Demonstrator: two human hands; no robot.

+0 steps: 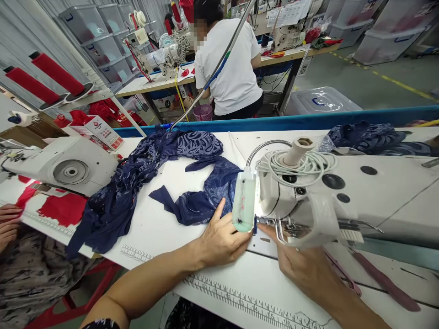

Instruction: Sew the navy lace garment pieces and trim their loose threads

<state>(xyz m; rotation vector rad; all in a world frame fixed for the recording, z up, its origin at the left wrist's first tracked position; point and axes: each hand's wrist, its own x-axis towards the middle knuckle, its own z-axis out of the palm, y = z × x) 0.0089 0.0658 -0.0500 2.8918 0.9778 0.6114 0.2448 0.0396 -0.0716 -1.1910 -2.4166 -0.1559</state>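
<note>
A navy patterned garment piece (219,183) lies on the white sewing table, its right edge under the presser foot (270,222) of the sewing machine (370,196). My left hand (222,240) is closed on its near edge. One finger stretches over the cloth, and the machine's pale green lamp (244,201) hides some fingertips. My right hand (305,269) is at the other side of the foot, index fingertip at the navy edge, remaining fingers curled and partly hidden by the machine. Beside my right wrist lie pink-handled snips (346,276) and a purple-handled tool (387,283).
A heap of navy garments (137,169) covers the table to the left. Another machine (65,164) holds red cloth (63,209), with a co-worker's hand (8,224) near it. More navy cloth (370,137) sits behind my machine. A person in white (229,68) works ahead.
</note>
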